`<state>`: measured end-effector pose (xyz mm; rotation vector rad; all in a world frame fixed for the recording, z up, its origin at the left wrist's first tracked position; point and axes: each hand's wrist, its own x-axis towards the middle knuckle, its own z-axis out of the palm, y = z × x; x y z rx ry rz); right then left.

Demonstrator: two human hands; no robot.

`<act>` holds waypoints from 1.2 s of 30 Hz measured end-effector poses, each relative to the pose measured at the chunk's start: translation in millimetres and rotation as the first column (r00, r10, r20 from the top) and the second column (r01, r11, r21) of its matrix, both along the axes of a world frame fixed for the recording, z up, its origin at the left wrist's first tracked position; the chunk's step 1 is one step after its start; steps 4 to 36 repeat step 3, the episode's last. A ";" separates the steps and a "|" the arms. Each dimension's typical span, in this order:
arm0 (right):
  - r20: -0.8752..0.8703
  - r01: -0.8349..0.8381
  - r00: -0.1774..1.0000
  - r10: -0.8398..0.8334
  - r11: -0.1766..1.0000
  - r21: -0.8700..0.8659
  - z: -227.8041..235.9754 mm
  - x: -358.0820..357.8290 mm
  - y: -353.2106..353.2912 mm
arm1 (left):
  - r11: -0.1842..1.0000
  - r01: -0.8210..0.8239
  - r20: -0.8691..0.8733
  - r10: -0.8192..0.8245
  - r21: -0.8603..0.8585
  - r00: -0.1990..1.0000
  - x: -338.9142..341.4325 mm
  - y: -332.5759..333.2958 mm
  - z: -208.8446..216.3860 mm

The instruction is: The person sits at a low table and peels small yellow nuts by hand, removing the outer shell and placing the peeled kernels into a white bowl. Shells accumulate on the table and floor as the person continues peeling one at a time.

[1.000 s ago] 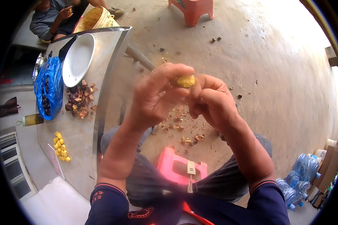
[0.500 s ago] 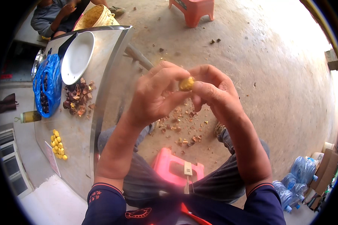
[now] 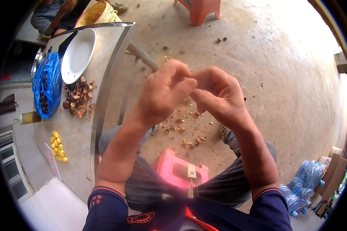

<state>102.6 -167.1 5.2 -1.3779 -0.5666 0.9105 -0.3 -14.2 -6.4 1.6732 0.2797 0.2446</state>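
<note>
Over the floor between my knees, my left hand (image 3: 162,92) and my right hand (image 3: 224,96) meet at the fingertips, thumbs and fingers pinched together. A yellow peeled chestnut showed between them half a second ago; the fingers now hide it. On the table (image 3: 74,129) to my left lies a small cluster of peeled yellow chestnuts (image 3: 58,147). Farther up is a heap of brown shells (image 3: 79,97). Beside that heap, a blue plastic bag (image 3: 55,82) holds dark unpeeled chestnuts, and a white oval dish (image 3: 79,56) stands behind it.
Shell scraps (image 3: 181,121) litter the floor below my hands. A pink stool (image 3: 166,166) stands between my legs, a red stool (image 3: 204,11) far ahead. Another person (image 3: 44,21) sits beyond the table near a yellow basket (image 3: 104,15). Plastic bottles (image 3: 305,174) lie at right.
My hands have drawn closer, the left one turning so its thumb covers the chestnut. The view has shifted slightly; things on the table look unmoved.
</note>
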 end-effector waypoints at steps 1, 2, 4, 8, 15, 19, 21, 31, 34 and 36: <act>0.018 0.015 1.000 -0.015 1.000 0.001 -1.2 -1.2 0.7 | 0.999 0.005 -0.023 -0.005 -0.037 1.000 0.4 -1.1 0.4; 0.025 0.011 1.000 -0.011 1.000 -0.012 -1.3 -2.0 1.5 | 0.997 0.005 -0.047 -0.009 -0.071 0.999 -0.7 -2.5 2.9; 0.031 0.008 0.999 -0.007 1.000 -0.024 -1.2 -2.5 2.0 | 0.994 0.005 -0.071 -0.013 -0.106 0.997 -2.1 -4.4 6.1; 0.031 0.008 0.999 -0.007 1.000 -0.024 -1.2 -2.5 2.0 | 0.994 0.005 -0.071 -0.013 -0.106 0.997 -2.1 -4.4 6.1; 0.031 0.008 0.999 -0.007 1.000 -0.024 -1.2 -2.5 2.0 | 0.994 0.005 -0.071 -0.013 -0.106 0.997 -2.1 -4.4 6.1; 0.031 0.008 0.999 -0.007 1.000 -0.024 -1.2 -2.5 2.0 | 0.994 0.005 -0.071 -0.013 -0.106 0.997 -2.1 -4.4 6.1; 0.031 0.008 0.999 -0.007 1.000 -0.024 -1.2 -2.5 2.0 | 0.994 0.005 -0.071 -0.013 -0.106 0.997 -2.1 -4.4 6.1; 0.031 0.008 0.999 -0.007 1.000 -0.024 -1.2 -2.5 2.0 | 0.994 0.005 -0.071 -0.013 -0.106 0.997 -2.1 -4.4 6.1; 0.031 0.008 0.999 -0.007 1.000 -0.024 -1.2 -2.5 2.0 | 0.994 0.005 -0.071 -0.013 -0.106 0.997 -2.1 -4.4 6.1; 0.031 0.008 0.999 -0.007 1.000 -0.024 -1.2 -2.5 2.0 | 0.994 0.005 -0.071 -0.013 -0.106 0.997 -2.1 -4.4 6.1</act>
